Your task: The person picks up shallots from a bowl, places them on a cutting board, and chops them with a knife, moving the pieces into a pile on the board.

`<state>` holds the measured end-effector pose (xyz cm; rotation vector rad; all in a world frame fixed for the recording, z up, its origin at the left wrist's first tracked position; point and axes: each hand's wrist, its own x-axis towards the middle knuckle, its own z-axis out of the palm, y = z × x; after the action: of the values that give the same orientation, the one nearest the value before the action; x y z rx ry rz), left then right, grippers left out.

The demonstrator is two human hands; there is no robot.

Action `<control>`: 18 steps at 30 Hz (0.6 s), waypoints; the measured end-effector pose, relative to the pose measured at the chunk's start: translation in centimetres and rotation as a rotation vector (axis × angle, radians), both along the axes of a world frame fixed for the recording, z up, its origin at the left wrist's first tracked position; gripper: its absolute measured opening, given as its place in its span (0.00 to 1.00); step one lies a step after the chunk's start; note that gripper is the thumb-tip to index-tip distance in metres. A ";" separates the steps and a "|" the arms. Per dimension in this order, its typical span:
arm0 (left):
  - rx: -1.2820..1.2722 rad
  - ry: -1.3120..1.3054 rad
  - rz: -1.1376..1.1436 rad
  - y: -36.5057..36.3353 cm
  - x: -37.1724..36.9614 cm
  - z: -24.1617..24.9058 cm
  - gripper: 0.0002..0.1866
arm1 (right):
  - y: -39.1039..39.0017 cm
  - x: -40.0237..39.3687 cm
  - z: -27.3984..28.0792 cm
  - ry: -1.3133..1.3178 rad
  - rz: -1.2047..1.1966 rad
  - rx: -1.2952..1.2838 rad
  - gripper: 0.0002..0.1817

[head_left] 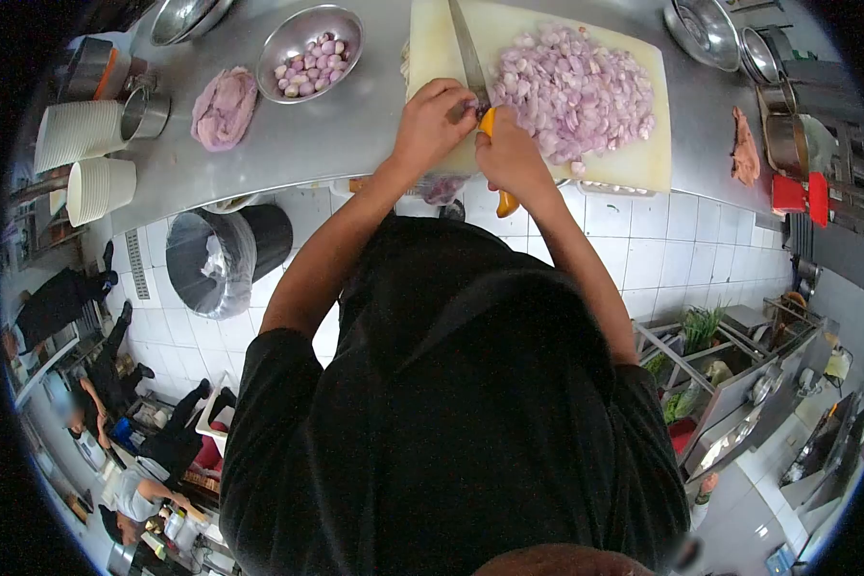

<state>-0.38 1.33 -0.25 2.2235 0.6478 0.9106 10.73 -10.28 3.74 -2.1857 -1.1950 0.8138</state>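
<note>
My right hand (516,154) is wrapped around the yellow-orange handle of a knife (467,46), whose long blade points away from me over the cutting board (538,12). Close beside the blade, my left hand (434,120) is closed with its fingertips pinching a small purple shallot, mostly hidden by the fingers. A wide heap of chopped shallots (576,91) covers the middle and right of the pale board. To the left, a steel bowl (350,34) holds whole peeled shallots (309,69).
A crumpled pinkish cloth (225,108) lies left of the bowl, near stacked white tubs (101,190). Steel bowls (703,34) and a brownish-pink cloth (743,149) are at right. A lined bin (211,259) stands below the counter. Other people are at far left.
</note>
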 end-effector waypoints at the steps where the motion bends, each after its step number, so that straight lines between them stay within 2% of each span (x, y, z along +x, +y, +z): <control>1: 0.003 -0.009 0.002 -0.1 0.1 0.1 0.13 | 0.0 0.2 0.2 0.023 -0.009 -0.020 0.14; 5: 0.015 0.003 -0.017 -0.3 0.3 0.4 0.13 | -0.4 0.7 1.5 0.213 -0.062 -0.051 0.14; 12: 0.203 0.138 -0.204 1.2 0.2 1.8 0.15 | -1.8 1.7 0.1 -0.037 0.023 -0.008 0.14; 15: 0.137 0.046 -0.141 0.6 0.1 1.5 0.13 | -2.0 1.6 -0.1 -0.055 0.024 0.014 0.15; 18: -0.041 0.028 -0.078 0.4 -0.7 1.2 0.13 | -2.6 1.2 0.6 -0.057 0.034 0.000 0.15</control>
<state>-1.12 1.78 0.92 2.2124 0.5835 0.8217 11.97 -12.88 4.31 -2.2072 -1.2632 0.7699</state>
